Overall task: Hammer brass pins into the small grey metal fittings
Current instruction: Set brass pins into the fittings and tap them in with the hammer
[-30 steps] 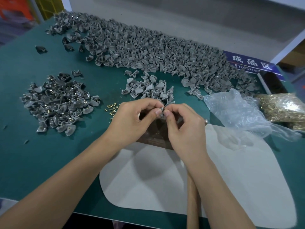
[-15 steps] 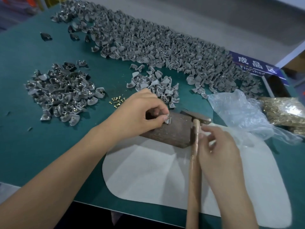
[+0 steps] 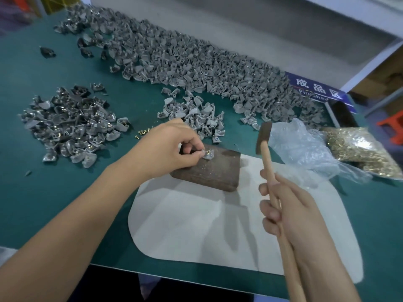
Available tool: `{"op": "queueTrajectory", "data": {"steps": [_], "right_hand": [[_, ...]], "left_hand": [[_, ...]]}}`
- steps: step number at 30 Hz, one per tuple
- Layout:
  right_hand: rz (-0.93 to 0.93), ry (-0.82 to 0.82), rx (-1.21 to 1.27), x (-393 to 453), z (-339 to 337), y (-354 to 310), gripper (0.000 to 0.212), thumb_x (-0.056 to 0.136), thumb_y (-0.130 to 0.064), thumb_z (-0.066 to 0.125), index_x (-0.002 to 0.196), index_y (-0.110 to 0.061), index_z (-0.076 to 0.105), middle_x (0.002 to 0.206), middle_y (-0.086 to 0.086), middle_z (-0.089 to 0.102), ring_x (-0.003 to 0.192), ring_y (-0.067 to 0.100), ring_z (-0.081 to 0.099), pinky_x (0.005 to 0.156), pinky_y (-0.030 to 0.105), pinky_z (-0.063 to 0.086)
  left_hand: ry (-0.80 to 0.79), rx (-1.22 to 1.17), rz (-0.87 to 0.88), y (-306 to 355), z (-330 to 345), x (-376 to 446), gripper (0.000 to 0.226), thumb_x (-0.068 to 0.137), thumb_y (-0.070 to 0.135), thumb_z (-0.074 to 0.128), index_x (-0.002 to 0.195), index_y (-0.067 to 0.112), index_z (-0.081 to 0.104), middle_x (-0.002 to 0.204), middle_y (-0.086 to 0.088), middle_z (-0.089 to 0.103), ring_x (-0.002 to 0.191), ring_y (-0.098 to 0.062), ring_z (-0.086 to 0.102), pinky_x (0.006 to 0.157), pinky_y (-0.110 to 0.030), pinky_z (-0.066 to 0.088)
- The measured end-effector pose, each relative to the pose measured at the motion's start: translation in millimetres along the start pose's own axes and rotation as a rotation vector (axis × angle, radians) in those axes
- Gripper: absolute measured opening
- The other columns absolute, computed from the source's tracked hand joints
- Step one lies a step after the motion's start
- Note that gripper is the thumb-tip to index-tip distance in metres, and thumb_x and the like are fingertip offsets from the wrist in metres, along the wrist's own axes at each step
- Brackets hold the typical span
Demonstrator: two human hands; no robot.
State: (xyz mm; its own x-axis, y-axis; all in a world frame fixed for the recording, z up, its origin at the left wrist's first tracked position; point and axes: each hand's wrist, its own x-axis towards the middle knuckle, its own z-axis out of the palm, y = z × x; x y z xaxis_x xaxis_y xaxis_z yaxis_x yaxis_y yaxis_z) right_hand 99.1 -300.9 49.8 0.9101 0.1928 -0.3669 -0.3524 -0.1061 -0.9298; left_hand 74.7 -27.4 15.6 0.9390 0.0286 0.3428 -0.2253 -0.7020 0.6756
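Observation:
My left hand (image 3: 168, 147) pinches a small grey fitting (image 3: 208, 155) against the top of a dark brown block (image 3: 214, 171). A brass pin (image 3: 207, 151) sticks up out of the fitting. My right hand (image 3: 290, 205) grips the wooden handle of a hammer (image 3: 263, 136). The hammer's dark head hangs in the air to the right of the block, above the table. A few loose brass pins (image 3: 142, 132) lie on the green table just left of my left hand.
A long heap of grey fittings (image 3: 185, 62) runs along the back. A smaller pile of fittings with pins (image 3: 72, 125) lies at the left, another small pile (image 3: 192, 116) behind the block. A clear bag (image 3: 305, 149) and a bag of brass pins (image 3: 359, 151) sit right. A white mat (image 3: 218, 225) lies under the block.
My right hand left the fitting, took the hammer's handle and lifted the hammer off the block. My left hand set the fitting down on the block and holds it there.

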Motion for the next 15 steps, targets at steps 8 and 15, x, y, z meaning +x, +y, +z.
{"op": "queueTrajectory", "data": {"steps": [8, 15], "right_hand": [[0.028, -0.344, 0.091, -39, 27, -5, 0.027, 0.101, -0.030, 0.056, 0.118, -0.026, 0.076, 0.073, -0.001, 0.050, 0.041, 0.007, 0.027, 0.038, 0.013, 0.028], [0.027, -0.404, 0.098, -43, 40, -4, 0.033, 0.097, -0.033, 0.051, 0.115, -0.026, 0.077, 0.073, -0.002, 0.049, 0.042, 0.006, 0.027, 0.037, 0.013, 0.027]], "left_hand": [[-0.018, 0.033, 0.009, 1, -3, 1, 0.005, 0.089, 0.031, 0.078, 0.087, 0.027, 0.077, 0.069, 0.010, 0.057, 0.085, -0.009, 0.053, 0.078, -0.040, 0.050], [-0.026, 0.040, 0.037, 1, -4, 1, 0.007, 0.089, 0.026, 0.078, 0.086, 0.022, 0.075, 0.070, 0.009, 0.055, 0.085, -0.015, 0.054, 0.076, -0.044, 0.050]]}}
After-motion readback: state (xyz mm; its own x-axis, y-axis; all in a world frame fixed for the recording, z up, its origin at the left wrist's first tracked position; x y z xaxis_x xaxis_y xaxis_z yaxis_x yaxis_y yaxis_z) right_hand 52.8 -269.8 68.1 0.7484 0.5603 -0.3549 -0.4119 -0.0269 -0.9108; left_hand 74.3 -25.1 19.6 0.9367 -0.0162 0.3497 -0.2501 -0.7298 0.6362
